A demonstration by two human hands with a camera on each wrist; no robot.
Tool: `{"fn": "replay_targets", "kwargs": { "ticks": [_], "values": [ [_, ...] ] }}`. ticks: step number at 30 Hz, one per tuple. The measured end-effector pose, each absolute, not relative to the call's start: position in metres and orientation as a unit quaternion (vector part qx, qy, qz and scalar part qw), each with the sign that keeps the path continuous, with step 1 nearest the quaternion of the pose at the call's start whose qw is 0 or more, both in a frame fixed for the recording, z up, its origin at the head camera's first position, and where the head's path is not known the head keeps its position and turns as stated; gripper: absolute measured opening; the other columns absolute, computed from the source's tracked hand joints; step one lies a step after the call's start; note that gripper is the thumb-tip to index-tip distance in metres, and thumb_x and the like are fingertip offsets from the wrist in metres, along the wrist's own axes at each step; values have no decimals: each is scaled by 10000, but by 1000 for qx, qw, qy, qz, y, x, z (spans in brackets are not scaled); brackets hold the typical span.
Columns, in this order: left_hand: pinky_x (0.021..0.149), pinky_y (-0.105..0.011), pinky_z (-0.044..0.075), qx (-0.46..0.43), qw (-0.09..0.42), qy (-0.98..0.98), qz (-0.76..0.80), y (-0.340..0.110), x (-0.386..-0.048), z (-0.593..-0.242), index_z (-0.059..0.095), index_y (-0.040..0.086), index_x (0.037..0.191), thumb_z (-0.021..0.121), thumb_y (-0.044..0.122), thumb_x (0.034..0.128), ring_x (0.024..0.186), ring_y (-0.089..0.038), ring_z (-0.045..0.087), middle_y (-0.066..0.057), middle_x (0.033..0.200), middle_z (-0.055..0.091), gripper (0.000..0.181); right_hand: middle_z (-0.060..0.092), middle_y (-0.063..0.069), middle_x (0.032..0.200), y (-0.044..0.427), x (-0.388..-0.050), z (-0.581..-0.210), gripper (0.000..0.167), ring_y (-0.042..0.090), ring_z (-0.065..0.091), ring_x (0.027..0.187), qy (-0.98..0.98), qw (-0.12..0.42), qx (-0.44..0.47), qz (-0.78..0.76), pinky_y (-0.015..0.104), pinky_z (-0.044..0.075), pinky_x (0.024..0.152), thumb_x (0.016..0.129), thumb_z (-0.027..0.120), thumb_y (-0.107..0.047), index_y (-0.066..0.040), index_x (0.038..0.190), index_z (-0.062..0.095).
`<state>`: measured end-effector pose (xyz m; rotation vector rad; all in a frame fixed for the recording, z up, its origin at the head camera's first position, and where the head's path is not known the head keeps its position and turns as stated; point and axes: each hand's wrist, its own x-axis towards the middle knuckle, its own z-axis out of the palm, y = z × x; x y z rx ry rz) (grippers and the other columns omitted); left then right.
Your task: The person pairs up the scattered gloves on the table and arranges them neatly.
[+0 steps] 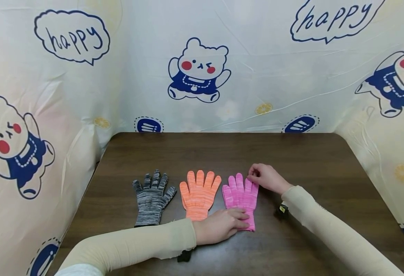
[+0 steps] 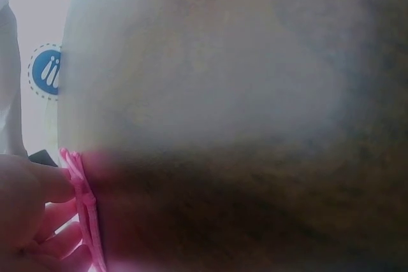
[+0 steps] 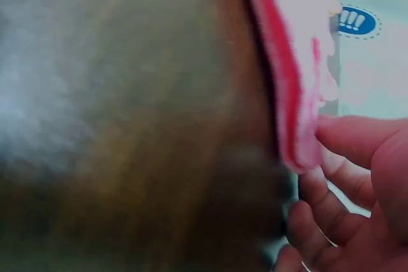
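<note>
A pink knit glove (image 1: 240, 199) lies on the table at the right end of a row, fingers pointing away from me. My left hand (image 1: 220, 227) rests on its cuff with the fingers fairly straight. At the outer fingertip on the right side, my right hand (image 1: 268, 178) pinches the glove between thumb and finger. The right wrist view shows that pinched tip of the pink glove (image 3: 290, 87) up close. Beside it lies an orange glove (image 1: 199, 193), its cuff partly behind my left hand. Farther left is a grey-black striped glove (image 1: 149, 201), its cuff edge next to my left sleeve.
The brown wooden table (image 1: 309, 161) carries the row of gloves. A printed curtain (image 1: 257, 57) with bear drawings hangs behind the table and along both sides. My left forearm crosses in front of the grey and orange gloves.
</note>
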<state>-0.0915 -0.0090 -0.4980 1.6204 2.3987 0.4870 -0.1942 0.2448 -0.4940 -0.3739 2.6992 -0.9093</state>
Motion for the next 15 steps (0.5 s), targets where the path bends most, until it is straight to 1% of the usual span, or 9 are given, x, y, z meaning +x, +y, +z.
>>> {"fn": "replay_targets", "kwargs": {
  "ticks": [5,8,12,15],
  "values": [
    [1134,-278,414,553,105,812,155,-7,-94,-497,710,172,1357,614,170,1061,1445,-152,473,3,1485,595,312,625,21,828,246,-194,-495,111,177,554,762,935,113,-126,-313,335,496,705,988,715,-211,-103,979,688],
    [1129,-263,414,564,93,808,142,-7,-94,-496,703,164,1361,613,176,1062,1427,-150,492,-10,1476,600,313,656,25,873,249,-188,-495,120,183,572,791,935,100,-126,-317,359,527,746,1003,696,-222,-102,1016,701],
    [1131,-243,404,572,71,804,145,-10,-94,-497,698,144,1351,598,189,1071,1386,-144,528,-34,1440,619,301,681,33,945,255,-173,-493,137,192,586,832,936,81,-118,-320,395,550,800,1018,672,-235,-109,1060,708],
    [1131,-235,400,566,61,806,163,-16,-93,-497,692,130,1345,591,173,1073,1357,-139,550,-39,1413,631,294,681,29,973,260,-159,-493,133,187,589,846,938,68,-113,-321,403,559,804,1019,670,-234,-121,1078,705]
  ]
}}
